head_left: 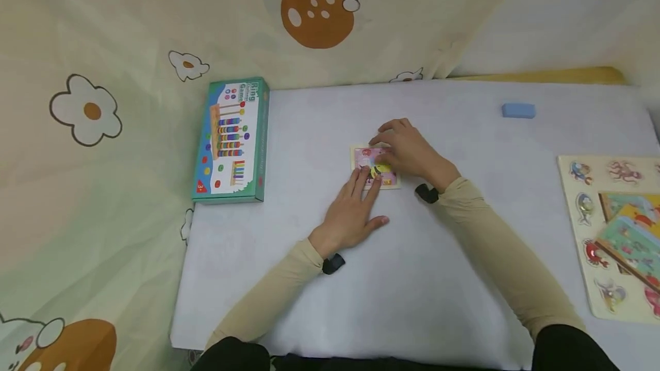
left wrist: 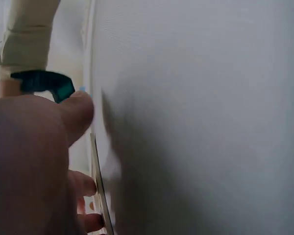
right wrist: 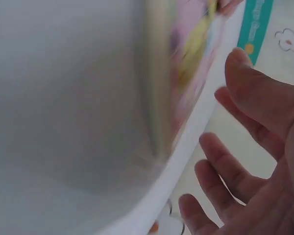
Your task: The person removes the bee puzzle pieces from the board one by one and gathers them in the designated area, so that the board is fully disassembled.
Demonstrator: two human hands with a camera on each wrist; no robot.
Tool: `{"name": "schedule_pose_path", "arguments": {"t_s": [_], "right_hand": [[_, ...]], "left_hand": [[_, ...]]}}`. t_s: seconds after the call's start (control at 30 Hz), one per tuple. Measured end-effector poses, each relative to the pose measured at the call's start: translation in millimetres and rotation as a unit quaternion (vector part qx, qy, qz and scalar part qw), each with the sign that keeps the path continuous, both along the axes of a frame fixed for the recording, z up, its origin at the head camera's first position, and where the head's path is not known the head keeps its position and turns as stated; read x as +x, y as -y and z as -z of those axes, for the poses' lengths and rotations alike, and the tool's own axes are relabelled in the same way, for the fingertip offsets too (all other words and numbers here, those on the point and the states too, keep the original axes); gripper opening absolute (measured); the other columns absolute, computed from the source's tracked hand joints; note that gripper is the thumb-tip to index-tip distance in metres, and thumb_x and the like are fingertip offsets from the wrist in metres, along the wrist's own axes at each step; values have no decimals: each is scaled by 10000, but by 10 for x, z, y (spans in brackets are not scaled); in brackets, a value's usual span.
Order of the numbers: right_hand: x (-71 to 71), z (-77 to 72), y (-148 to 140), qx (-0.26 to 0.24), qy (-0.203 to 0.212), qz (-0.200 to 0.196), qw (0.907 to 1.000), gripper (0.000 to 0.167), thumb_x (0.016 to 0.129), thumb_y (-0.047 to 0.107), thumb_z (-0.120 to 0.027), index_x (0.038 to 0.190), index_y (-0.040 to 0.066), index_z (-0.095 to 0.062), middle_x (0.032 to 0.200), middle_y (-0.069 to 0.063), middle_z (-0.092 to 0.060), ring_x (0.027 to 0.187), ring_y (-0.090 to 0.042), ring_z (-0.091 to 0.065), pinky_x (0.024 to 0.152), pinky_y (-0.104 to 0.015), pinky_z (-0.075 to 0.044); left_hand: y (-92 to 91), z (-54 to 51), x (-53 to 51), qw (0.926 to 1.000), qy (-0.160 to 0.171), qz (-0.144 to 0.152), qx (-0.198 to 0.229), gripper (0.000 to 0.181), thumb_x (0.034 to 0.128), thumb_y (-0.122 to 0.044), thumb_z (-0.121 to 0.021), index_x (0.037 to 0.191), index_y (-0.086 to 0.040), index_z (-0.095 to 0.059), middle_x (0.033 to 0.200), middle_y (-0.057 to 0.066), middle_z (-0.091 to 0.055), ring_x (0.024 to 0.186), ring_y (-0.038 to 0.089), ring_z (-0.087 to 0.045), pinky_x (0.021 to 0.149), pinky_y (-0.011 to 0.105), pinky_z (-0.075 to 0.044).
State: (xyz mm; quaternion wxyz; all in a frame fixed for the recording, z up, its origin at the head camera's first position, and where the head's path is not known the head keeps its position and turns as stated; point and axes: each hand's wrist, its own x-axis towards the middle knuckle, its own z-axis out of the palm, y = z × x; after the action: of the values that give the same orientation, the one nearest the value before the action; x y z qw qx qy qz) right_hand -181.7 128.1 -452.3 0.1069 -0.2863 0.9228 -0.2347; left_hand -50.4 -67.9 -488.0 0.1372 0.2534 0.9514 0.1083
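Note:
A small square picture puzzle with a pink and yellow picture and a pale border lies on the white table. My left hand rests its extended fingertips on the puzzle's lower part, with the thumb spread to the side. Over the upper right of the puzzle is my right hand, its fingers loosely bent. In the right wrist view, those fingers are spread and hold nothing, beside the blurred puzzle. The left wrist view shows the puzzle's thin edge by the left fingers.
A green game box lies at the table's left. A blue block sits at the back right. On the right, a pale board with animal pieces carries colourful picture puzzles. A patterned curtain hangs behind the white table.

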Motion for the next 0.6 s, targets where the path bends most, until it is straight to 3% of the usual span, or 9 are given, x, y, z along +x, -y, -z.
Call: {"name": "schedule_pose_path", "arguments": {"t_s": [0.17,0.6], "right_hand": [[-51,34,217,-341,356,-267,9984,292,934,181,-829,1205,81,-790,1455,-248,-594,1402,-474,-436,1143,-681,-375],[-40,45,295,-254,184,-223,9993,285,934,130,-818,1208,51,-803,1339,-203,-676,1284,-408,-543,1134,-561,-439]], "left_hand": [[-28,1,19,9996,-46,-77,-263,893,1063,-636,-480,1716,-126,-148,1784,207,43,1662,383,50,1338,451,-161],[-83,-6,41,9984,-29,-125,-555,947,1039,-686,-473,1720,-140,-107,1782,205,86,1661,373,79,1343,451,-132]]}}
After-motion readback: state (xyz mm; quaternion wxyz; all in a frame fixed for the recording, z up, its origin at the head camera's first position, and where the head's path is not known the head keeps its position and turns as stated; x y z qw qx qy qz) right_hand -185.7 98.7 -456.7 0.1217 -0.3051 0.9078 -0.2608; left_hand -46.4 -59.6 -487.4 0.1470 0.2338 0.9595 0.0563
